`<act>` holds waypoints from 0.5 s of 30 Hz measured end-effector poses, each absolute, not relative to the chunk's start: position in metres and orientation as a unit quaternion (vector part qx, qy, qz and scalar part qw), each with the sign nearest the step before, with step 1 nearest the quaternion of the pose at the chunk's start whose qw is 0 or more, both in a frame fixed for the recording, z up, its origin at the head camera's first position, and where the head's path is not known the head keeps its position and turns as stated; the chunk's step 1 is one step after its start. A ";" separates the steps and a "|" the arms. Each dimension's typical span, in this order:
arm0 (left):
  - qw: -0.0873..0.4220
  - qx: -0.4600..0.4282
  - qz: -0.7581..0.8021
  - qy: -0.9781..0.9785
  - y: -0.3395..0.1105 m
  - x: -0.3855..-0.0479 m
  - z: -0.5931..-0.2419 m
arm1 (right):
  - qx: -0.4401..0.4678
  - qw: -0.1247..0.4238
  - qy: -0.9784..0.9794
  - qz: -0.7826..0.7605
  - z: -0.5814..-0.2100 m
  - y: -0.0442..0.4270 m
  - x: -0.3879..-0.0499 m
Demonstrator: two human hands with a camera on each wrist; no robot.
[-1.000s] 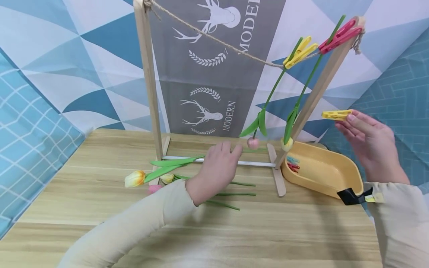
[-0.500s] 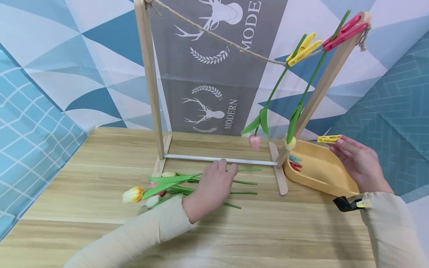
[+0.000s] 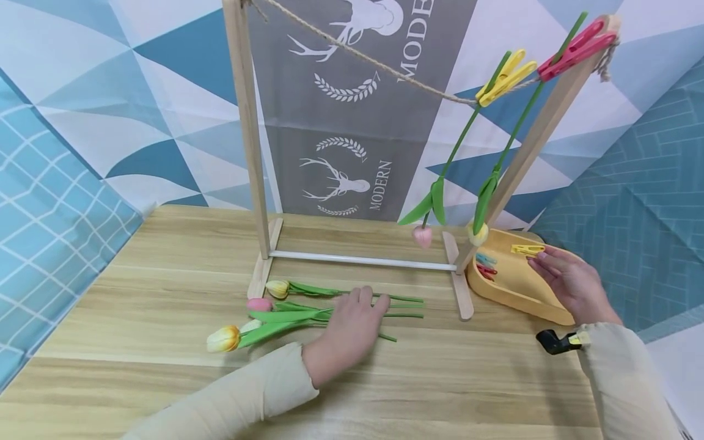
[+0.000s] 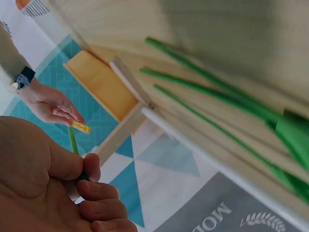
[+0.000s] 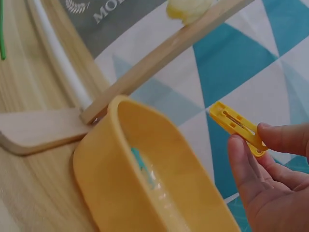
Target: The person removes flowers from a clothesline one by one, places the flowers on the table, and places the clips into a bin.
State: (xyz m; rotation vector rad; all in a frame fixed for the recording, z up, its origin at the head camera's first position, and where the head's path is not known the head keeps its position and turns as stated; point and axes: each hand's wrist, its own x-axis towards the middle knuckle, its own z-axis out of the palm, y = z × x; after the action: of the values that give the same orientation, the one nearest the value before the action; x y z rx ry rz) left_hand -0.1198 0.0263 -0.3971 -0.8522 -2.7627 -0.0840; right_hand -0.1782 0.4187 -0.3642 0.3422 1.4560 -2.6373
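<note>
The left hand (image 3: 352, 321) is above the flowers lying on the table. In the left wrist view this hand (image 4: 72, 188) pinches a thin green stem (image 4: 73, 141) between thumb and forefinger; in the head view, an orange-and-white tulip (image 3: 223, 338) lies on the stem side left of it. Over the orange tray (image 3: 528, 287) the right hand (image 3: 569, 284) pinches a yellow clothespin (image 3: 528, 250), seen closely in the right wrist view (image 5: 236, 124). A yellow peg (image 3: 505, 79) and a red peg (image 3: 576, 50) hold two hanging tulips at the rope's right end.
A wooden frame (image 3: 249, 134) with a rope (image 3: 379, 64) strung across its top stands at the back, a white bar (image 3: 357, 260) joining its feet. Blue and red pegs (image 3: 486, 269) lie in the tray. A pink tulip (image 3: 259, 304) and a pale yellow one (image 3: 277, 289) lie at the left.
The right hand has come down and left with the yellow clothespin, to over the tray. The left hand has moved slightly toward the table's front, and the orange-and-white tulip has shifted with it.
</note>
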 end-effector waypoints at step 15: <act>0.091 -0.292 -0.063 -0.950 0.031 -0.113 -0.417 | 0.161 0.092 0.643 -0.743 -0.389 0.425 -0.179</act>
State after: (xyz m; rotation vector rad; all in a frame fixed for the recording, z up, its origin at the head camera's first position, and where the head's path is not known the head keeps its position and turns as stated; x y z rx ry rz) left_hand -0.1134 0.0312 -0.4170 -0.8683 -2.8231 -0.1877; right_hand -0.1790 0.4249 -0.3894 0.4782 1.9106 -2.2068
